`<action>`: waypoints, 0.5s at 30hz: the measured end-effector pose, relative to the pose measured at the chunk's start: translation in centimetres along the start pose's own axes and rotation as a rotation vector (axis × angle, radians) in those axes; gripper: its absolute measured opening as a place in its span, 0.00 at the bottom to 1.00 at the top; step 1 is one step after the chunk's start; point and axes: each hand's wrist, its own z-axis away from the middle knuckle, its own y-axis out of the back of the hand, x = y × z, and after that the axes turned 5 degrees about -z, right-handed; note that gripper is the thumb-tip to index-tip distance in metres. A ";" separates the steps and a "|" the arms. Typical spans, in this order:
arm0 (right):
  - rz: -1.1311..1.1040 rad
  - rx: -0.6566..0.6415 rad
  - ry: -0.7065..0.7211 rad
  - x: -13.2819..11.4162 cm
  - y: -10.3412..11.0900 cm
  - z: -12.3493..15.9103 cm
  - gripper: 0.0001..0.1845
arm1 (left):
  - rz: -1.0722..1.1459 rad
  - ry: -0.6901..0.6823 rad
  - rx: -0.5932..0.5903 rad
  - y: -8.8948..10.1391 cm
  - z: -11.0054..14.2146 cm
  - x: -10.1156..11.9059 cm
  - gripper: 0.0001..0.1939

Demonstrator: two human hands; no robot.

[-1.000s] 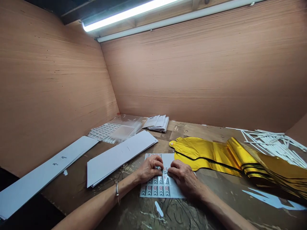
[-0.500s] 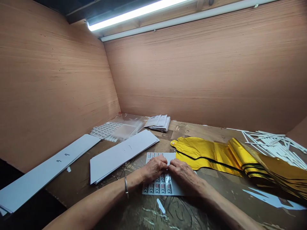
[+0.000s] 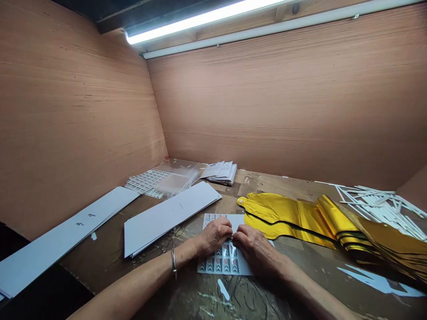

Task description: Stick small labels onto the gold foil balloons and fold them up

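Note:
A sheet of small printed stickers (image 3: 218, 263), with CE marks and red prohibition signs, lies flat on the worktable, its right part blank white. Both hands meet over the middle of it. My left hand (image 3: 215, 236) is closed, thumb and fingers pinched together near its centre. Opposite, my right hand (image 3: 256, 249) is also closed, its bent fingertips almost touching the left ones. A tiny pale bit shows between the fingertips, too small to name. Just beyond the sheet's right side lies gold foil (image 3: 280, 209), flat and folded over toward the right.
White card strips (image 3: 173, 218) lie left of the hands, with a longer stack (image 3: 66, 235) farther left. Behind are more sticker sheets (image 3: 148, 182), clear plastic bags (image 3: 182, 175) and printed leaflets (image 3: 220, 172). White sticks (image 3: 387, 206) lie at right; a white cutout (image 3: 380, 282) lies nearer.
The hands stay over the same spot on the sticker sheet. My right fingers have shifted very slightly; the whole view has tilted a little.

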 end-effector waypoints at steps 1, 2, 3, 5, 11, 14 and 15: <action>-0.002 0.000 -0.004 0.0 -0.1 -0.1 0.12 | 0.013 0.008 0.005 0.0 0.0 0.0 0.13; 0.000 -0.004 -0.004 0.0 -0.2 -0.1 0.12 | 0.027 0.013 0.009 0.0 0.1 0.0 0.13; 0.009 -0.009 0.000 0.0 -0.2 -0.2 0.12 | 0.042 0.016 0.014 0.0 0.1 0.0 0.13; 0.042 -0.019 0.022 0.0 -0.4 -0.3 0.10 | 0.072 0.017 0.030 0.0 0.2 -0.1 0.12; 0.118 -0.019 0.062 -0.1 -1.2 -0.2 0.07 | 0.131 0.037 0.095 0.1 0.5 0.0 0.12; 0.050 0.021 -0.014 0.1 -1.3 -0.5 0.06 | 0.163 0.051 0.110 0.3 0.6 0.1 0.12; 0.018 0.043 -0.038 0.2 -1.3 -0.6 0.07 | 0.175 0.055 0.111 0.5 0.6 0.2 0.12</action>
